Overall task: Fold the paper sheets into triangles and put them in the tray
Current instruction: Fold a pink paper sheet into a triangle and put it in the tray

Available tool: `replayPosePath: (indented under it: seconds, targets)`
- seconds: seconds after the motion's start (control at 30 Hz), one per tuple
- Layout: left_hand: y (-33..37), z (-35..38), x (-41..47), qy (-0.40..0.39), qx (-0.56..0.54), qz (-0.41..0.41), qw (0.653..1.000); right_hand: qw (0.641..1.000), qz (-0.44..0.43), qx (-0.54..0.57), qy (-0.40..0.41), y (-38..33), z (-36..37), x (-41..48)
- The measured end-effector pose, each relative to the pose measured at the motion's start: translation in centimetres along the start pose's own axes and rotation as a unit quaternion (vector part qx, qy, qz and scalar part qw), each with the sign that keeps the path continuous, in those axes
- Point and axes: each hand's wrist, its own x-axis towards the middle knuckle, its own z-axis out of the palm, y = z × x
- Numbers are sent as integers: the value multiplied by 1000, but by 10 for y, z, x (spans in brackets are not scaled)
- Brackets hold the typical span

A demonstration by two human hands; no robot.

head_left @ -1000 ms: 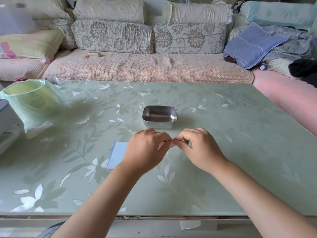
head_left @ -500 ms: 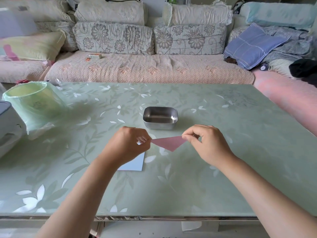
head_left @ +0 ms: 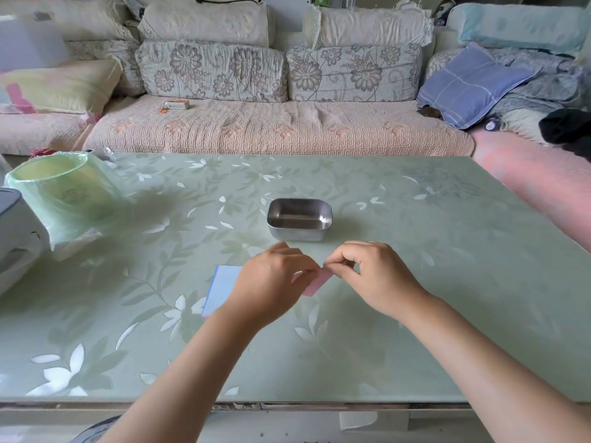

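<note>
Under my grip: green floral table [head_left: 415, 330]. Far left: bag-lined bin [head_left: 60, 193], white appliance [head_left: 16, 238]. Beyond: sofa [head_left: 271, 132], blue pillow [head_left: 470, 84].

left hand [head_left: 271, 282]: is curling its fingers, back turned up, pinching the pink paper [head_left: 316, 284] between thumb and forefinger.
right hand [head_left: 374, 276]: is pinching the same paper's top edge, its fingertips meeting the left hand's.
left forearm [head_left: 192, 362] and right forearm [head_left: 479, 353]: are reaching forward, bare, converging.
</note>
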Motion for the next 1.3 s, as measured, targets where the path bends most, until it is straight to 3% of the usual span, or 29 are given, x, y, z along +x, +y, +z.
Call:
replayPosePath:
  seconds: [0.2, 0.37, 0.53, 0.63, 1.0, 1.17, 1.3]
  targets:
    - [-12, 2, 7, 6, -27, -82, 996, 997, 64, 41, 35, 11, -2, 0]
    - [-16, 0, 9, -19, -75, -185, 980, 996, 53, 15, 76, 13, -1, 0]
    - [-15, -1, 15, 13, -349, -371, 861, 998, -31, -39, 42, 4, 4, -6]
    - [-11, -1, 14, -12, -387, -391, 835, 996, -55, -65, 10, 1, 7, -7]
    - [-12, 0, 9, -89, -325, -313, 888, 999, -32, -9, 28, 1, 7, -3]
    - [-9, 2, 7, -128, -302, -247, 912, 993, 54, 101, -21, 0, 8, -3]
    - [-3, 3, 5, -165, -306, -220, 912, 979, 125, 157, -44, 4, 11, -2]
